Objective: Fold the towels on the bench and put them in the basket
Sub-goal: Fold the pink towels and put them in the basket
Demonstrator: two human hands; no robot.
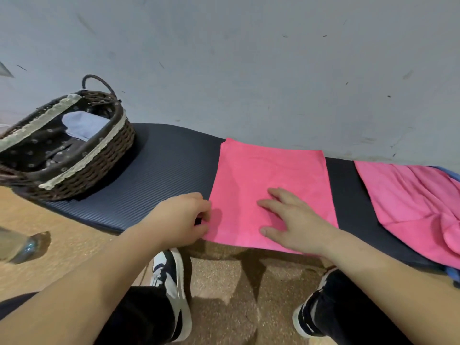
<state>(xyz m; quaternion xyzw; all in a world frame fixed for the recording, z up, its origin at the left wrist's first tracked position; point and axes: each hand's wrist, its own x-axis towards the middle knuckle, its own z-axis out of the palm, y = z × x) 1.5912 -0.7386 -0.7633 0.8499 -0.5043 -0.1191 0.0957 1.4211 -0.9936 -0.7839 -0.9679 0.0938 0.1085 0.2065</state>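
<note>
A pink towel (pixel 268 170) lies flat in a rectangle on the dark ribbed bench (pixel 161 170), its near edge hanging slightly over the front. My left hand (pixel 181 217) pinches the towel's near left edge with curled fingers. My right hand (pixel 291 220) rests flat on the towel's near part, fingers spread. A dark wicker basket (pixel 99 165) with a cream lace trim stands at the bench's left end and holds a folded pale blue towel (pixel 84 125). A crumpled pile of pink towels (pixel 413 205) lies at the right end.
A grey wall (pixel 249 70) runs right behind the bench. A clear plastic bottle (pixel 17 245) lies on the brown floor at the left. My two feet in dark and white shoes stand below the bench's front edge. A bit of blue cloth (pixel 451 272) shows under the pink pile.
</note>
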